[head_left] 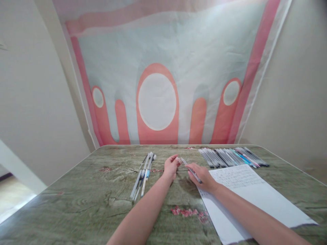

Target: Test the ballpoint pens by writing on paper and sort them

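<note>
My right hand (203, 176) is closed around a slim clear-barrelled pen (195, 175). Its narrow end points up and left, towards my other hand. Just left of it, my left hand (170, 166) is pinched shut at the fingertips. A small pale bit shows there, too small to name. Under my right wrist lies a sheet of paper (245, 190) with lines of handwriting across its upper part.
Many pens lie side by side in a row (230, 157) at the back right. A looser group of pens (144, 175) is left of my hands. The wood-patterned tabletop (89, 200) has printed pink flowers. Behind it hangs a patterned cloth (158, 44).
</note>
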Action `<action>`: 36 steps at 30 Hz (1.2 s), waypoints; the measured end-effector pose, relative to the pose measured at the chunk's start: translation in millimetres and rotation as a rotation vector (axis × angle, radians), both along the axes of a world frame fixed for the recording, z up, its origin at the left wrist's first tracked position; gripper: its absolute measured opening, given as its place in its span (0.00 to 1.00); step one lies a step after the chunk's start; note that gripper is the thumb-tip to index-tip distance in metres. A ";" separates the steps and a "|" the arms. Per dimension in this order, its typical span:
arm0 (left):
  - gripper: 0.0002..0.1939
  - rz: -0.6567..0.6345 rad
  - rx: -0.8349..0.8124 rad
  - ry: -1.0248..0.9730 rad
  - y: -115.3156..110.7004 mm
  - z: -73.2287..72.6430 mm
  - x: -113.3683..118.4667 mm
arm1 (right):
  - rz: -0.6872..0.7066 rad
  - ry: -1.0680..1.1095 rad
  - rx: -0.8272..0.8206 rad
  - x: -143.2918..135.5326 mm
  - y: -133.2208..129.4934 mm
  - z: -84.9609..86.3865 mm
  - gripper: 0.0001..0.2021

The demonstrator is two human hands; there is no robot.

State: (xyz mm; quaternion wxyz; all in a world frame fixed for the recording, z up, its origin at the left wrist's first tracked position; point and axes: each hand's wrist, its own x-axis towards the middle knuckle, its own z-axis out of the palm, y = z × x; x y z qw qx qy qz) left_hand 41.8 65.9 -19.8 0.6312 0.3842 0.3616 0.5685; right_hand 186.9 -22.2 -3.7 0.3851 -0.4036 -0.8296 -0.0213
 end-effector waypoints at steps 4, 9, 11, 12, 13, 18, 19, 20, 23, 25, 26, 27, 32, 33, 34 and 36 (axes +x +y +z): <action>0.09 -0.049 -0.113 -0.211 1.1 1.2 -4.1 | 0.069 -0.059 0.000 -2.1 -3.3 4.4 0.14; 0.10 -0.084 -0.124 -0.229 -1.3 1.8 -4.1 | 0.060 -0.031 0.024 -2.4 -3.8 5.9 0.14; 0.10 -0.093 -0.112 -0.227 -3.6 2.7 -2.8 | 0.055 -0.026 0.027 -2.3 -3.5 5.3 0.14; 0.10 -0.101 -0.105 -0.226 -4.9 3.2 -2.1 | 0.054 -0.027 0.026 -2.1 -3.3 4.8 0.14; 0.10 -0.112 -0.099 -0.226 -6.1 3.5 -1.4 | 0.051 -0.027 0.027 -2.0 -3.1 4.3 0.14; 0.12 -0.146 -0.068 -0.229 -10.1 4.0 0.6 | 0.007 -0.060 0.017 -1.1 -1.9 2.3 0.15; 0.12 -0.147 -0.061 -0.226 -10.5 4.3 0.7 | 0.003 -0.069 0.023 -1.1 -1.7 2.2 0.16; 0.13 -0.146 -0.055 -0.221 -10.8 4.7 0.8 | 0.005 -0.079 0.033 -1.2 -1.6 2.1 0.16; 0.13 -0.148 -0.048 -0.205 -11.7 6.6 1.1 | 0.017 -0.105 0.077 -1.5 -1.0 1.8 0.17; 0.14 -0.149 -0.043 -0.197 -12.3 7.8 1.3 | 0.012 -0.125 0.100 -1.7 -0.7 1.5 0.18; 0.14 -0.149 -0.039 -0.191 -12.5 8.1 1.5 | 0.005 -0.135 0.107 -1.8 -0.6 1.3 0.18; 0.14 -0.147 -0.035 -0.183 -12.6 8.2 1.5 | -0.004 -0.144 0.112 -1.9 -0.7 1.2 0.18; 0.13 -0.167 -0.025 -0.149 -12.1 8.5 0.4 | -0.042 -0.187 0.097 -2.4 -0.1 -0.3 0.18; 0.13 -0.174 -0.024 -0.153 -11.9 9.3 0.1 | -0.044 -0.191 0.099 -2.5 0.5 -1.0 0.18; 0.13 -0.180 -0.022 -0.160 -11.8 10.4 -0.1 | -0.044 -0.190 0.104 -2.7 1.4 -1.8 0.18; 0.12 -0.178 -0.011 -0.183 -11.5 13.4 0.6 | -0.042 -0.178 0.110 -3.5 3.3 -3.1 0.18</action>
